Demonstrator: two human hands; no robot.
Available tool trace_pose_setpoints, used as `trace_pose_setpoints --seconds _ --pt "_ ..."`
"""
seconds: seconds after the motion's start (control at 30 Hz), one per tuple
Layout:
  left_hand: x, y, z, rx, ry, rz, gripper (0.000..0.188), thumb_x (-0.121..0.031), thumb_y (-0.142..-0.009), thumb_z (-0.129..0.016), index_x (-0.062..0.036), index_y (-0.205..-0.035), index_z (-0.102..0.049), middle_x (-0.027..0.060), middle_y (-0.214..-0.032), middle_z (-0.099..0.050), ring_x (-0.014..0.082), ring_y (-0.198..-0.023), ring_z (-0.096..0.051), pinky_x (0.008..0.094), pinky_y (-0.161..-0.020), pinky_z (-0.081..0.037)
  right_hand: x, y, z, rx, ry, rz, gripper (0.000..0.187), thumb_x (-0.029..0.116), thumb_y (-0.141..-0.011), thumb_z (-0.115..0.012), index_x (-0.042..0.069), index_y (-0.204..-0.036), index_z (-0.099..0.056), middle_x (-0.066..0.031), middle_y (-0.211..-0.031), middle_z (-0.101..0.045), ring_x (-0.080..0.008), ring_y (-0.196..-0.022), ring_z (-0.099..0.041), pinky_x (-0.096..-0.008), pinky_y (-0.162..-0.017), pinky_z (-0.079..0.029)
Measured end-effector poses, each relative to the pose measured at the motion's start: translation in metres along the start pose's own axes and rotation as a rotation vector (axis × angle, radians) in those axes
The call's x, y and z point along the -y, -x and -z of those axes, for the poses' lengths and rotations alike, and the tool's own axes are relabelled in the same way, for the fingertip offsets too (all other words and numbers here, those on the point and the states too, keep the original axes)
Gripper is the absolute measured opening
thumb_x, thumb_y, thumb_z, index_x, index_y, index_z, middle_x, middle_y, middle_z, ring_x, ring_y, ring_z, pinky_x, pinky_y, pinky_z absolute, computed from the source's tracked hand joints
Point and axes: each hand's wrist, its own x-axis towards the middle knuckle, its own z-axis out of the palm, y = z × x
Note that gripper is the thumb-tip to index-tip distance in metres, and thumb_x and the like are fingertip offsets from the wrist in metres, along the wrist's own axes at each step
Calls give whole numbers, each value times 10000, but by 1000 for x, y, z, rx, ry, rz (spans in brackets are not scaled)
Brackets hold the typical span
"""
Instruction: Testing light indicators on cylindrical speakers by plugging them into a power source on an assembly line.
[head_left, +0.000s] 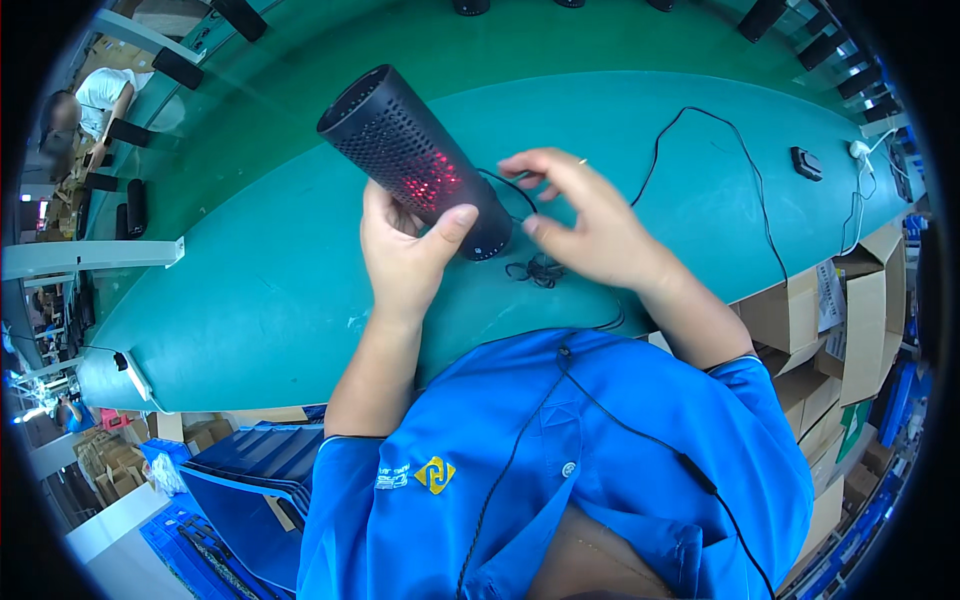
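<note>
My left hand (405, 245) is wrapped round a black perforated cylinder (425, 160), thumb across its near side. The cylinder tilts over the table, its open rim toward the far left, and red light glows through the holes in its middle. At its lower right end a thin black cable (515, 186) curves out. Beside that cable is my right hand (590, 220), thumb and fingers apart, not visibly gripping anything. Below the cylinder's base, a small bundle of black cord (541, 270) lies on the table.
The green table (270, 300) stretches to both sides. A long black cable (755, 170) and a small black block (806, 163) lie on the right, near a white plug (858, 150). More black cylinders (178, 70) line the far side. Cardboard boxes (860, 330) and blue bins (245, 490) flank me.
</note>
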Motion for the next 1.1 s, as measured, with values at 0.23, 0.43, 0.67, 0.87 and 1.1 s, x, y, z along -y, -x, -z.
trace_pose_setpoints --seconds 0.23,0.43,0.67,0.87,1.1 --pt "4 18 2 85 -450 -204 622 -142 -701 -790 -6 -1220 -475 121 -1096 -600 199 -904 -623 307 -785 -506 -12 2 -32 -18 113 260 760 136 -690 -734 63 -1364 -389 -122 -1259 -543 -279 -1075 -548 -366 -948 -401" --pt "18 30 -7 17 -199 -200 577 -134 -672 -782 -16 -1173 -521 125 -1091 -604 222 -899 -618 335 -782 -500 -18 6 -32 -47 9 404 749 184 -689 -749 72 -1349 -411 -121 -1296 -526 -260 -1087 -548 -357 -945 -393" --pt "7 15 -9 189 -615 -659 602 -113 -598 -764 -47 -1159 -555 126 -1099 -598 264 -915 -584 364 -796 -480 -41 5 -39 -107 51 526 765 146 -609 -775 82 -1302 -457 -88 -1286 -547 -229 -1037 -557 -333 -911 -400" --pt "3 18 -15 156 -613 -661 595 -101 -591 -756 -69 -1155 -569 101 -1076 -582 254 -893 -561 344 -783 -465 -46 8 -43 -152 81 515 796 100 -542 -785 89 -1277 -478 -61 -1266 -568 -227 -992 -556 -325 -882 -419" --pt "6 20 -14 115 -587 -649 601 -104 -577 -767 -77 -1148 -579 81 -1049 -566 238 -862 -550 326 -764 -455 -44 9 -44 -169 107 501 797 95 -528 -786 97 -1267 -489 -51 -1259 -571 -235 -983 -543 -322 -863 -436"
